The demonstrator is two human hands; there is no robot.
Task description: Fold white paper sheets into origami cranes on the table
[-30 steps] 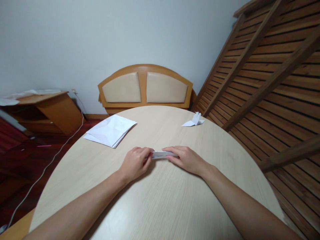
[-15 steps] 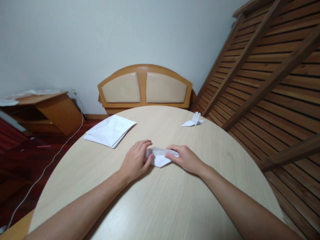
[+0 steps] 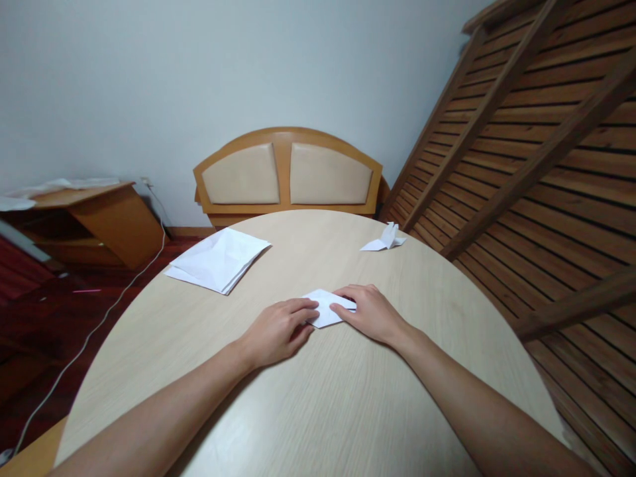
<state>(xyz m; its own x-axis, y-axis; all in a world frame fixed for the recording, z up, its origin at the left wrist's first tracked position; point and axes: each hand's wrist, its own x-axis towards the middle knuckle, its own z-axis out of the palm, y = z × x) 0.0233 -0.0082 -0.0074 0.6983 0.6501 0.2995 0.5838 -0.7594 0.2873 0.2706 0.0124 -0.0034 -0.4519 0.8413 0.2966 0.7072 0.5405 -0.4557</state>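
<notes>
A small piece of white folded paper [image 3: 325, 310] lies on the table between my hands, its layers pressed nearly flat. My right hand [image 3: 372, 315] grips its right end, thumb on top and fingers along the far edge. Across the left end rest the fingers of my left hand [image 3: 281, 330], stretched out and pressing down, while its thumb sits apart, nearer to me. These fingers hide the paper's left tip. Farther back on the right stands a folded paper crane [image 3: 387, 238], touched by neither hand.
A stack of white paper sheets [image 3: 218, 258] lies at the left of the round wooden table [image 3: 318, 411]. Behind the table is a padded headboard [image 3: 287, 132]. Wooden slats [image 3: 546, 165] lean at the right. A low cabinet [image 3: 109, 222] and a white cable [image 3: 94, 328] are at left.
The paper's raised flap has come down toward me and now lies flat. My left hand has shifted right, its fingers moving from beside the paper onto its top. My right hand stays nearly still.
</notes>
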